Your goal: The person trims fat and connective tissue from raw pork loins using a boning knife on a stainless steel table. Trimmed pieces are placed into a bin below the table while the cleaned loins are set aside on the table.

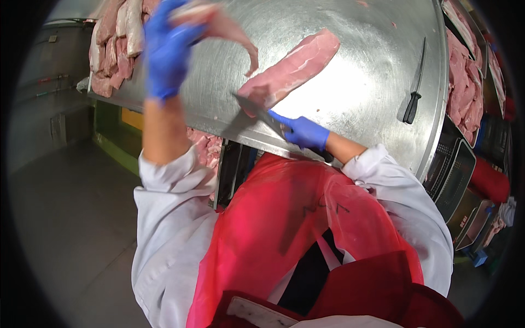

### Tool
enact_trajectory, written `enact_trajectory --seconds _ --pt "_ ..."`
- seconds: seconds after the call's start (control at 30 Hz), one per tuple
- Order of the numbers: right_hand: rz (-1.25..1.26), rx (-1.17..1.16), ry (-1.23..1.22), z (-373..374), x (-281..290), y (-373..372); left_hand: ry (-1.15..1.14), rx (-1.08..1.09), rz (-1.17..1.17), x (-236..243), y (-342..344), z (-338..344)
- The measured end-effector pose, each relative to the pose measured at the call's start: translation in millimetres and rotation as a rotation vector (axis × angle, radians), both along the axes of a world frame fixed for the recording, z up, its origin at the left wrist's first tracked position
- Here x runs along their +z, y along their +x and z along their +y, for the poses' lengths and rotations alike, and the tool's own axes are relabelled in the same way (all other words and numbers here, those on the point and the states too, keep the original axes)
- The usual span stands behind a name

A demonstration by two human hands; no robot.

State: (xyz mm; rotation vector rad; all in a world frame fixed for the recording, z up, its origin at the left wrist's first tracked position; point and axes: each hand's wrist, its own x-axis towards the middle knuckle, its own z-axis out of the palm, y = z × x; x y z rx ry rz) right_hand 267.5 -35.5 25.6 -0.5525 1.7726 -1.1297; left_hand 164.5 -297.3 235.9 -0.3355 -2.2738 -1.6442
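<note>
Knife work right now. My right hand (pixel 305 133), in a blue glove, is wrapped shut around the handle of a boning knife (pixel 257 111), with the blade reaching up and left from my knuckles into the near end of a long pork loin (pixel 292 68) lying flat on the steel tabletop (pixel 355 93). My left hand (pixel 167 46), also gloved, is up and off to the far left, fingers closed on a thin trimmed strip of meat (pixel 232 30) that curls down from my grip toward the loin.

To my eye, doing this bit well means keeping the blade shallow and nearly flat to the meat, edge angled away from my fingers, and taking long, smooth strokes instead of sawing. I'd keep the strip lifted clear so it doesn't flop back under the edge.

The loin's long axis runs diagonally, near end just past my right hand, far end pointing up and to the right, away from me. A second knife (pixel 414 87) with a black handle lies well to the right of my right hand. Piled cuts (pixel 115 49) sit just left of my left hand.
</note>
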Motion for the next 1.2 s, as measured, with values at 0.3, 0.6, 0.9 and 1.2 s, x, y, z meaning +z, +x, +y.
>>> enact_trajectory --seconds 0.3,0.6,0.9,1.2 --pt "0.357 -0.314 -0.001 36 -43 -65 -0.443 0.464 -1.181 -69 301 -205" --pt "0.710 -0.380 0.314 -19 -52 -62 -1.089 0.175 0.129 -243 84 49" --pt "0.250 -0.313 0.476 68 -16 74 -0.806 0.206 -0.581 -271 -68 -25" --pt "0.232 -0.862 0.300 235 -14 211 0.946 -0.597 -1.025 -233 -10 120"
